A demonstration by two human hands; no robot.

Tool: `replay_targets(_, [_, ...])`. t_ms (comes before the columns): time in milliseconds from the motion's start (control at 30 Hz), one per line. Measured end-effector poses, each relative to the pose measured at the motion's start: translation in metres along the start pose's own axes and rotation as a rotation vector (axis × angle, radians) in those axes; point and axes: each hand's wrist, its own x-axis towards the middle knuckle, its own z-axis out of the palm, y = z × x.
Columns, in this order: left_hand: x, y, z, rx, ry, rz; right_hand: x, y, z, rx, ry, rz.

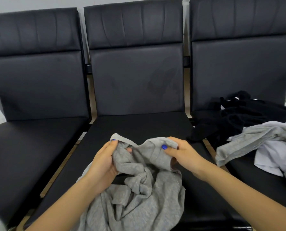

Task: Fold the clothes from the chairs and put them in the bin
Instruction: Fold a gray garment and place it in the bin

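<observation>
Three black padded chairs in a row: left chair (pixel 37 130), middle chair (pixel 137 90), right chair (pixel 239 64). Grey garment (pixel 138 194) sits bunched on the near part of the middle chair's seat, crumpled, lower part spilling toward the near edge. Both hands are on its far edge, lifted slightly off the seat. Left hand (pixel 103 162) is clenched around a fold of the fabric, thumb on top near the raised corner. Right hand (pixel 180 154) pinches the other end of the same edge between thumb and fingers, blue nail visible. Fabric sags between the two hands. Right chair's seat carries the rest of the pile: black clothes (pixel 235 117) far side against the backrest, one piece hanging over the seat's left edge; a second grey garment (pixel 249 140) draped nearer, overlapping the black ones; white garment (pixel 272 157) near-right, partly under the grey one. Left chair's seat carries no clothes. Bin not in view.
</observation>
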Motion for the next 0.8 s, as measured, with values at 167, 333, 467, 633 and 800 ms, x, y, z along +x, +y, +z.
replay_targets(167, [-0.004,0.014,0.006,-0.288,-0.009,-0.176,-0.003,-0.009,0.004,0.179,-0.017,0.112])
replay_targets(333, [-0.003,0.016,0.008,-0.311,-0.054,-0.140,-0.005,-0.012,0.004,0.213,-0.096,0.152])
replay_targets(467, [0.000,0.014,0.003,-0.452,-0.120,-0.229,-0.005,-0.013,0.006,0.207,-0.074,0.120])
replay_targets(633, [0.000,0.010,0.005,-0.309,-0.088,-0.204,-0.001,-0.009,0.003,0.065,-0.006,0.027])
replay_targets(800, [0.001,0.006,0.003,-0.167,0.046,-0.077,-0.001,-0.006,-0.006,-0.235,-0.017,-0.044])
